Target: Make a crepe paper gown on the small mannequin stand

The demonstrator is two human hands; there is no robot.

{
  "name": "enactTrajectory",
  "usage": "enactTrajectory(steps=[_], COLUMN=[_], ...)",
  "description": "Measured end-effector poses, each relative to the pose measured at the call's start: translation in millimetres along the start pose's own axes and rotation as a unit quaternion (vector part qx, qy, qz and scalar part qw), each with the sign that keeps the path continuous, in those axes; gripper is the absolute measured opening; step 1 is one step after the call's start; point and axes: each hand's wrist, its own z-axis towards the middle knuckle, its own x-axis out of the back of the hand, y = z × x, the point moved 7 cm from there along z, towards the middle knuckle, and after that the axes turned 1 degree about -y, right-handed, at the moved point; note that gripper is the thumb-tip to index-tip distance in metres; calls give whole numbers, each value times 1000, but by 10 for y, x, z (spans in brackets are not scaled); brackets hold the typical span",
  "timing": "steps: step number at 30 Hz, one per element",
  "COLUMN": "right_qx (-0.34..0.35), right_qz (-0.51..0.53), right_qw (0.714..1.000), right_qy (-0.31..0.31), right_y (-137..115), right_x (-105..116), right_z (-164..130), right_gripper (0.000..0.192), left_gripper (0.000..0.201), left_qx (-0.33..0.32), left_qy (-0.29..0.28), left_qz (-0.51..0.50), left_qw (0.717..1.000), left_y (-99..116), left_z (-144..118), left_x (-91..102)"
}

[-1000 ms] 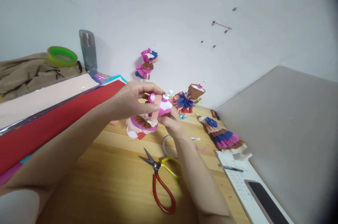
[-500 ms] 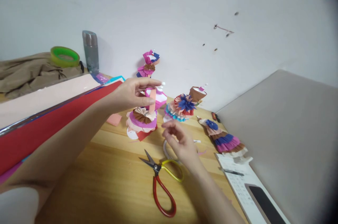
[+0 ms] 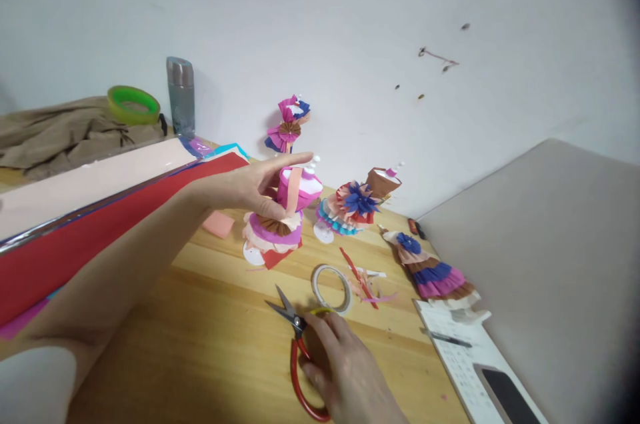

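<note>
At frame centre, the left hand (image 3: 255,187) grips the pink paper doll (image 3: 286,211). Lower centre, the right hand (image 3: 345,371) closes over the scissors (image 3: 300,351), hiding their handles on the tabletop (image 3: 210,344).

- My left hand (image 3: 250,187) grips the paper doll (image 3: 280,217), which stands on the tabletop (image 3: 200,344).
- My right hand (image 3: 345,371) rests on the scissors (image 3: 300,357), nearer to me than the doll.
- Just beyond that hand lies the tape ring (image 3: 331,288).
- Right of it lie the notepad (image 3: 460,351) and phone (image 3: 510,394).
- Left of my left arm lie paper sheets (image 3: 100,211).
</note>
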Motion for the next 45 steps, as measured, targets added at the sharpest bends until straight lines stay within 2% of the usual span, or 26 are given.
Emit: enactTrajectory(steps=[4, 7, 13, 20, 26, 28, 30, 31, 33, 34, 35, 36, 37, 38, 39, 40, 41, 43, 45], right_qx=[-27, -28, 14, 21, 45, 74, 121, 144, 182, 198, 210, 221, 230, 236, 238, 240, 241, 243, 244], right_qz=[-42, -54, -35, 80, 48, 44, 40, 37, 28, 21, 15, 8, 2, -3, -7, -9, -10, -14, -19], right_qw=[998, 998, 999, 997, 998, 995, 989, 984, 976, 972, 969, 966, 963, 962, 962, 962, 962, 961, 960], right_qy=[38, 33, 3, -1, 21, 47, 80, 95, 118, 126, 132, 136, 138, 137, 134, 129, 126, 128, 132], right_y=[106, 137, 118, 278, 304, 271, 208, 176, 120, 97, 79, 64, 53, 47, 45, 46, 49, 57, 68], right_x=[-21, -28, 42, 187, 307, 328, 338, 337, 326, 319, 314, 308, 303, 295, 285, 272, 260, 244, 227], right_z=[-27, -51, -113, -133, -134, -164, -202, -218, -242, -249, -254, -257, -261, -265, -268, -274, -282, -306, -326], right_gripper=[64, 69, 67, 59, 65, 67, 67, 66, 64, 64, 64, 63, 63, 63, 62, 62, 61, 59, 58], left_gripper=[89, 88, 80, 78, 72, 65, 50, 39, 19, 13, 12, 17, 23, 25, 24, 21, 22, 19, 14], left_qx=[-2, -1, 1, -1, 1, -25, -59, -83, -131, -153, -178, -175, -165, -153, -145, -129, -115, -115, -110], left_qy=[-12, -4, -43, -26, 0, 42, 139, 218, 333, 323, 252, 135, 4, -134, -222, -284, -291, -261, -224], left_qz=[-7, -11, -28, 5, 1, 24, 66, 96, 171, 201, 225, 238, 260, 288, 328, 370, 405, 452, 467], left_qw=[1000, 1000, 999, 1000, 1000, 999, 986, 968, 918, 912, 924, 946, 951, 936, 907, 875, 860, 845, 848], left_y=[-13, -5, 34, 114, 177, 278, 440, 551, 792, 888, 956, 948, 890, 784, 658, 495, 339, 43, -263], left_z=[0, -11, -34, -50, -28, -35, -105, -186, -385, -434, -430, -395, -381, -402, -433, -452, -430, -367, -322], left_x=[0, 7, 4, 42, 53, 92, 177, 243, 270, 189, 23, -205, -474, -766, -998, -1195, -1326, -1545, -1707])
